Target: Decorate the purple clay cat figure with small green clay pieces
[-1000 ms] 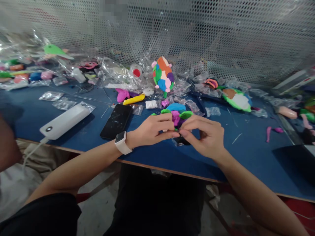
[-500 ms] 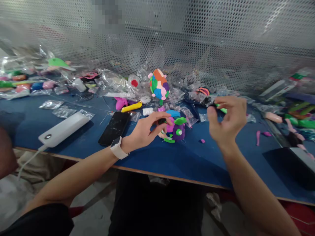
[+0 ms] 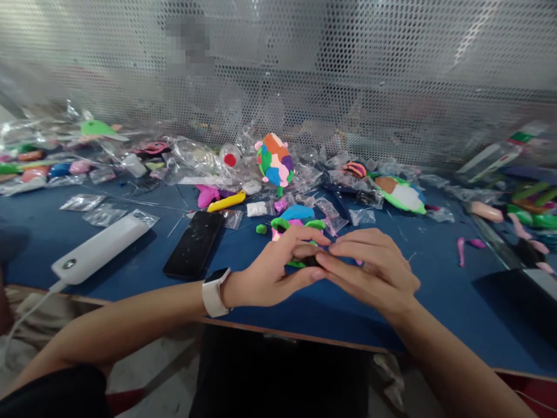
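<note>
Above the front part of the table, my left hand [image 3: 278, 270] and my right hand [image 3: 378, 270] meet fingertip to fingertip. Between them is a small piece of black clay [image 3: 310, 260], mostly covered by the fingers. Thumb and forefinger of my left hand pinch it, and the fingertips of my right hand press on it from the right. Just behind my hands sits a clay figure with blue, pink and green parts [image 3: 298, 212]; its lower part is hidden by them. A little green clay lump [image 3: 261, 229] lies left of the figure.
Left of my hands are a black phone [image 3: 194, 244], a white power bank [image 3: 102, 249] with a cable, and a yellow cutter [image 3: 227, 201]. Behind stand a patchwork clay shape [image 3: 275, 159] and a clay-covered oval [image 3: 400, 194] amid plastic bags. A dark box [image 3: 517, 302] sits right.
My right hand has come down and left from the bags to meet my left hand. My left hand has moved slightly right and lower. The green-edged oval behind is now uncovered.
</note>
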`<state>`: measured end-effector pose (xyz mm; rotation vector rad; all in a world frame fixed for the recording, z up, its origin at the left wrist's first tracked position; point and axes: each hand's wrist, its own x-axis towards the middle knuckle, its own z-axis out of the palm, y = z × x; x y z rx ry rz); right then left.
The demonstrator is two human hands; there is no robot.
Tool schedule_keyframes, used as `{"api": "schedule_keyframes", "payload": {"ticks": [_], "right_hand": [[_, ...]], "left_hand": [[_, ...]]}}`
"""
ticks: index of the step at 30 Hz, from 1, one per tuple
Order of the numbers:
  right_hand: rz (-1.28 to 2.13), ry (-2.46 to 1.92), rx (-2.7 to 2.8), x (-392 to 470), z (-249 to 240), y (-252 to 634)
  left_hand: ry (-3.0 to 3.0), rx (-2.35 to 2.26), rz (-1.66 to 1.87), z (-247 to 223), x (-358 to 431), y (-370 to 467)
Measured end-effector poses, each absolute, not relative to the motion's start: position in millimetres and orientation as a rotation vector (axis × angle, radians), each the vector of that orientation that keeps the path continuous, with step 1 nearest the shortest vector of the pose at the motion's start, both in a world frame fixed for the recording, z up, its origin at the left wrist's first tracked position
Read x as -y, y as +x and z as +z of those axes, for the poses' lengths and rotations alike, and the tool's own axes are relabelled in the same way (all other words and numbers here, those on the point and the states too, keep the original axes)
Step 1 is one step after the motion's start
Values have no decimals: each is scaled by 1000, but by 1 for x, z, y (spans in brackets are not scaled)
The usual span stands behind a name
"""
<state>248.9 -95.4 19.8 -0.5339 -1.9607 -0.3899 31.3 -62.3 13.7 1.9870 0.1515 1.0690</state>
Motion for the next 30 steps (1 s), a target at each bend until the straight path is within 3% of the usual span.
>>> {"api": "schedule_keyframes", "payload": {"ticks": [6,13,18,21,30], "right_hand": [[-527,-526,2245,98,33,243],[-439,-488,2351,96,40,246],[-486,-421,2181,88,18,251],[-349,-467,2017,88,3,249],[-376,-448,2152,94,6,250]], "left_hand": [[2124,-212,1086,-10,69,22],[2147,-364,1190,-5,66,24],[2063,-420,1237,-5,69,28],[2001,-365,1205,-6,70,27],[2102,-368,1118,-9,66,27]]}}
